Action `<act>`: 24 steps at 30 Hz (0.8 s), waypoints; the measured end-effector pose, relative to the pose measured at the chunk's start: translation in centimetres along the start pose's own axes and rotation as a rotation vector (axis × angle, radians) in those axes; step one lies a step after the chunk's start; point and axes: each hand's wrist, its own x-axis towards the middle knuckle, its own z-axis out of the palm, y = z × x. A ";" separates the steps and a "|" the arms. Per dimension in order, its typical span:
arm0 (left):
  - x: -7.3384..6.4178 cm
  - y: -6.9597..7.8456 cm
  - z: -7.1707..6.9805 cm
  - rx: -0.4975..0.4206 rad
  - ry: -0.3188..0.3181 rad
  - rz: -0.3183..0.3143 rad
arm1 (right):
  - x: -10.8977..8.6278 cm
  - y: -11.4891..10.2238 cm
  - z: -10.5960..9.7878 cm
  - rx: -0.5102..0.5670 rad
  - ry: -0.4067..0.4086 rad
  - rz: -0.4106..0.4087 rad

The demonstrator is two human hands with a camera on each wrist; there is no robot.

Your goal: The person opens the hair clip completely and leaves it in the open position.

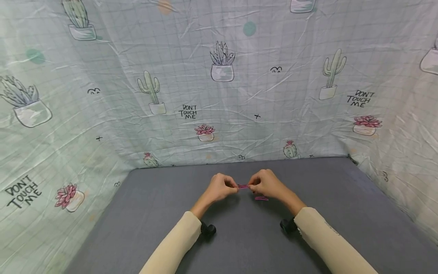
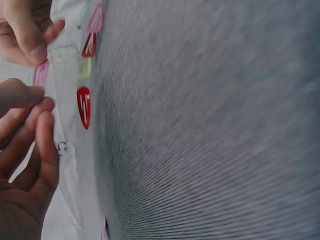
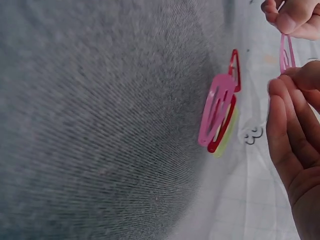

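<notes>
A pink snap hair clip (image 1: 243, 186) is stretched between both hands above the grey table. My left hand (image 1: 220, 186) pinches one end between thumb and fingers, while my right hand (image 1: 266, 184) pinches the other. The right wrist view shows the clip (image 3: 283, 52) with its two narrow sides apart. Below the right hand, a second pink clip (image 1: 261, 198) lies on the table. Red clips (image 2: 84, 107) and a yellow-green clip (image 2: 85, 68) lie nearby in the wrist views; the head view does not show them.
The grey table (image 1: 164, 220) runs back to a wrinkled curtain (image 1: 184, 144) printed with cacti, which also hangs along both sides. Black wrist cameras (image 1: 208, 230) sit under the cream sleeves (image 1: 178, 243).
</notes>
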 end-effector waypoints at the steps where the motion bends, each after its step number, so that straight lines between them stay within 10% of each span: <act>1: 0.2 -0.1 0.0 0.014 -0.017 -0.007 | 0.2 0.2 0.1 -0.019 -0.002 0.010; 9: 1.3 -0.7 0.1 0.063 -0.122 -0.052 | 1.0 1.2 1.0 -0.085 -0.031 0.059; 24: 1.7 -1.1 0.8 0.090 -0.131 -0.118 | 1.4 1.3 1.8 -0.154 -0.062 0.126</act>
